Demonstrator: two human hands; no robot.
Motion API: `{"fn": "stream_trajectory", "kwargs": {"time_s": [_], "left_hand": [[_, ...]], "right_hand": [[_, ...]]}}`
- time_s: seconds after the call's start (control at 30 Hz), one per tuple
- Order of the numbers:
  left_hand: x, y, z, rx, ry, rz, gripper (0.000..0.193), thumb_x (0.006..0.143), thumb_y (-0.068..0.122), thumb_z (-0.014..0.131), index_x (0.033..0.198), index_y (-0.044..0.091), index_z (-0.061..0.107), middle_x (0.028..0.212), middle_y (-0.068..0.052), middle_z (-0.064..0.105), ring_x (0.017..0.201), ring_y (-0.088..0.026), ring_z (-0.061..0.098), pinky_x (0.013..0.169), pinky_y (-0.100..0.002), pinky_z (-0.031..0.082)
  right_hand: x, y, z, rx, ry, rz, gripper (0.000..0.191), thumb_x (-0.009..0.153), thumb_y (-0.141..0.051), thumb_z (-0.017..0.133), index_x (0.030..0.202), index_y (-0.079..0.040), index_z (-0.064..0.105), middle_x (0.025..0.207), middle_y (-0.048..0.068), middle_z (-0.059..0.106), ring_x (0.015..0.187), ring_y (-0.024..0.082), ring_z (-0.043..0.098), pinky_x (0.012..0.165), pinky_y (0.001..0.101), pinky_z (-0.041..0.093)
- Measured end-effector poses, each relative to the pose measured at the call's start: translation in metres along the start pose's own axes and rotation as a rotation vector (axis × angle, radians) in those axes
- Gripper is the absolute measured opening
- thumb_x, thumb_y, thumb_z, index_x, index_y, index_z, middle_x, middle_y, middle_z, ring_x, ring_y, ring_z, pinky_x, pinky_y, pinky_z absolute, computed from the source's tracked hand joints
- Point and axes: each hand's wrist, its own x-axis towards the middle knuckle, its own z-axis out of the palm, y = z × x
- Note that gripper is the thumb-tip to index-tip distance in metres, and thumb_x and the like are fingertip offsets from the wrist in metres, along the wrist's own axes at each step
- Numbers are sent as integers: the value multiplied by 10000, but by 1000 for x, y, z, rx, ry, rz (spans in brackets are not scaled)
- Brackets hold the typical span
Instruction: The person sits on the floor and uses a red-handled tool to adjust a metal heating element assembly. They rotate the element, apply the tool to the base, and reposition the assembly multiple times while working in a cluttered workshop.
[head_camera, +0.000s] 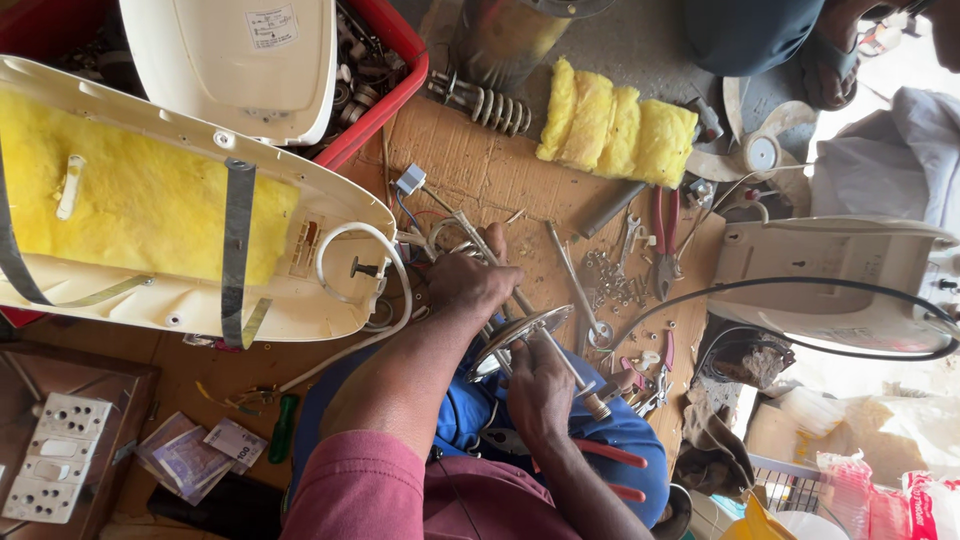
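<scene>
1. Left hand (470, 282): grip closed around the metal heating element (520, 335) near its coil end.
2. Right hand (537, 390): grip wrapped on a screwdriver (565, 365), tip against the element's round flange.
3. Element sits above the lap, beside the opened cream heater casing (300, 260).

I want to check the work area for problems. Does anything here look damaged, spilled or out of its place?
Yes. The cream housing lies opened, its yellow insulation exposed. Small screws are scattered loose on the cardboard, near the red-handled pliers. Banknotes lie among the tools. The left hand and right hand grip a bare metal heating assembly.
</scene>
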Motion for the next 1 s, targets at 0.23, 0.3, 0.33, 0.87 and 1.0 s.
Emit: {"fn": "stream_trajectory", "kwargs": {"time_s": [0.23,0.3,0.33,0.87,1.0], "left_hand": [[-1,2,-1,-36,-60,29,897,716,613,813,1227,-88,586,1101,-196,743,882,-259,813,757,-353,651],[-4,1,-2,-24,-93,41,823,711,615,800,1169,-53,656,1101,-185,756,901,-256,792,781,-344,666],[-5,1,-3,-18,-107,53,788,709,616,793,1140,-35,690,1102,-179,762,911,-255,782,794,-340,673],[-11,-18,-10,-515,-28,37,1095,630,816,696,1405,53,567,1372,-175,623,1247,-309,616,1061,-429,496],[-6,-22,-15,-498,-92,19,1124,613,828,718,1309,-51,640,1313,-210,683,1186,-295,684,1018,-399,550]], "right_hand": [[2,-3,-9,-75,19,-41,277,966,-278,624,1024,-27,725,892,168,720,815,235,674,756,439,515],[4,-2,-11,-19,-38,80,287,966,-298,604,1076,-66,734,872,152,737,801,218,677,760,429,526],[5,-2,-12,12,-60,138,296,966,-308,594,1101,-86,738,862,144,745,794,210,678,762,423,532],[18,31,-15,538,-10,133,320,982,-176,585,1222,16,676,1061,118,750,901,180,724,784,336,603],[14,44,7,627,124,61,331,1022,-167,594,1266,50,643,1143,120,737,1028,141,670,899,275,528]]}}
